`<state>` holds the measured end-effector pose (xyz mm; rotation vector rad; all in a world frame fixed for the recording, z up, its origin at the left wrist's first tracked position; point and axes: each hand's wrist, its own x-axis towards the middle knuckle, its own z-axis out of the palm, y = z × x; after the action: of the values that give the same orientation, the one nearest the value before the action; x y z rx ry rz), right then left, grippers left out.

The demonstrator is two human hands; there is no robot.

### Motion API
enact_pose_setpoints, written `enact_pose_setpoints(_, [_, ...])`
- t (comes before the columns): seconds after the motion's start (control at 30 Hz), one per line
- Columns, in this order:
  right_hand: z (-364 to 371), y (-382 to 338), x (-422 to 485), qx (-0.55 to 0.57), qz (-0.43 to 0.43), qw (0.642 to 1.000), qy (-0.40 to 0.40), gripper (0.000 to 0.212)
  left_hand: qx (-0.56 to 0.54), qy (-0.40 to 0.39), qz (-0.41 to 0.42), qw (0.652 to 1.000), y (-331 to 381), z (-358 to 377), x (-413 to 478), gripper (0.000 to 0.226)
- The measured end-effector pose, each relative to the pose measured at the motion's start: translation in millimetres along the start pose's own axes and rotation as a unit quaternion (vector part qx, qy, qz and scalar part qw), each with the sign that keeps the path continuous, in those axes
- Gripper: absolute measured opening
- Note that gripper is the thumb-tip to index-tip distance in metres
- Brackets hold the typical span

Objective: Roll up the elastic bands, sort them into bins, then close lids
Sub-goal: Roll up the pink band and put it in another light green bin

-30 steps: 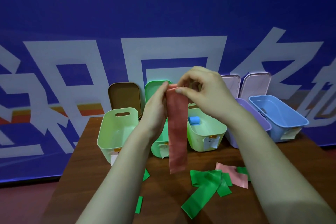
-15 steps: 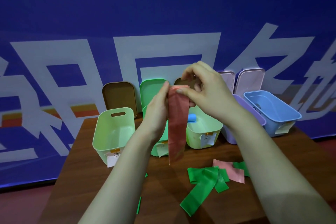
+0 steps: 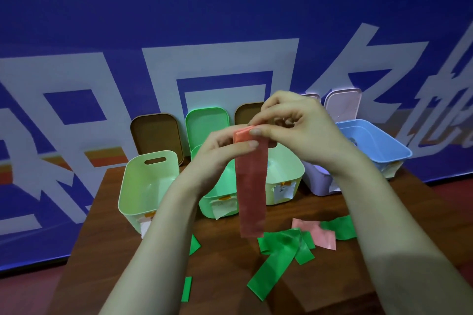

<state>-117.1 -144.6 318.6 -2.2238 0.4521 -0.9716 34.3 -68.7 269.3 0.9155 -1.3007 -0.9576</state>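
Red elastic band (image 3: pixel 250 186) is hanging in the air above the table (image 3: pixel 225 279), in front of the row of bins (image 3: pixel 143 186). Its folded top end is being pinched by both the left hand (image 3: pixel 217 155) and the right hand (image 3: pixel 304 133). Green bands (image 3: pixel 280 256) and a pink band (image 3: pixel 318 234) are lying loose on the wood nearby.

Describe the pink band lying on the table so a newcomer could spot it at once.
On the brown table, look in front of the lavender bin, right of centre. The pink band lies flat there, tucked among green bands; it is the only pink piece lying loose, the rest being green.
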Motion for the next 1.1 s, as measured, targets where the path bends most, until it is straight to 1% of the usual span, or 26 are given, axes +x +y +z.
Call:
enact_pose_setpoints(0.07, [-7, 4, 0, 0.047, 0.008, 0.999, -0.010, 0.008, 0.002, 0.011, -0.009, 1.000, -5, 4, 3, 0.022])
enact_pose_setpoints(0.17, [-15, 15, 2, 0.055, 0.008, 0.998, -0.004, 0.013, -0.028, 0.014, -0.019, 0.999, -13, 16, 12, 0.022])
enact_pose_setpoints(0.23, [-20, 31, 2, 0.098, 0.037, 0.994, 0.013, 0.017, -0.035, 0.046, -0.038, 0.998, -17, 26, 21, 0.022])
enact_pose_setpoints(0.3, [-25, 54, 2, 0.157, 0.104, 0.981, 0.044, 0.021, -0.051, 0.092, -0.060, 0.993, -23, 34, 29, 0.023])
enact_pose_setpoints(0.37, [-30, 88, -3, 0.160, 0.191, 0.966, 0.065, 0.020, -0.073, 0.124, -0.072, 0.987, -30, 39, 38, 0.025])
enact_pose_setpoints(0.4, [-32, 112, -8, 0.140, 0.238, 0.959, 0.057, 0.018, -0.079, 0.134, -0.077, 0.985, -34, 41, 42, 0.025])
enact_pose_setpoints(0.47, [-37, 162, -25, 0.073, 0.329, 0.942, 0.001, 0.014, -0.086, 0.150, -0.084, 0.981, -40, 47, 51, 0.025])
enact_pose_setpoints(0.53, [-39, 213, -50, -0.029, 0.417, 0.903, -0.097, 0.015, -0.096, 0.163, -0.088, 0.978, -46, 54, 59, 0.026])
enact_pose_setpoints(0.6, [-38, 254, -78, -0.135, 0.495, 0.835, -0.199, 0.022, -0.105, 0.175, -0.088, 0.975, -50, 59, 67, 0.026])
enact_pose_setpoints(0.63, [-37, 269, -91, -0.171, 0.529, 0.798, -0.234, 0.023, -0.105, 0.180, -0.088, 0.974, -51, 61, 71, 0.025])
enact_pose_setpoints(0.67, [-34, 280, -104, -0.195, 0.558, 0.764, -0.259, 0.023, -0.103, 0.183, -0.087, 0.974, -52, 62, 75, 0.025])
enact_pose_setpoints(0.73, [-28, 292, -125, -0.210, 0.608, 0.712, -0.282, 0.030, -0.100, 0.187, -0.088, 0.973, -54, 64, 80, 0.024])
enact_pose_setpoints(0.8, [-20, 298, -141, -0.225, 0.628, 0.678, -0.309, 0.033, -0.100, 0.189, -0.090, 0.973, -56, 66, 84, 0.023])
enact_pose_setpoints(0.83, [-17, 301, -147, -0.231, 0.632, 0.669, -0.316, 0.033, -0.097, 0.189, -0.091, 0.973, -57, 66, 86, 0.023])
enact_pose_setpoints(0.9, [-11, 305, -155, -0.233, 0.636, 0.670, -0.303, 0.034, -0.091, 0.185, -0.095, 0.974, -59, 68, 88, 0.023])
enact_pose_setpoints(1.0, [-6, 310, -161, -0.242, 0.631, 0.688, -0.263, 0.026, -0.088, 0.180, -0.099, 0.975, -60, 69, 89, 0.023])
enact_pose_setpoints(1.1, [-7, 308, -159, -0.260, 0.614, 0.701, -0.253, 0.020, -0.089, 0.177, -0.102, 0.975, -61, 69, 90, 0.023])
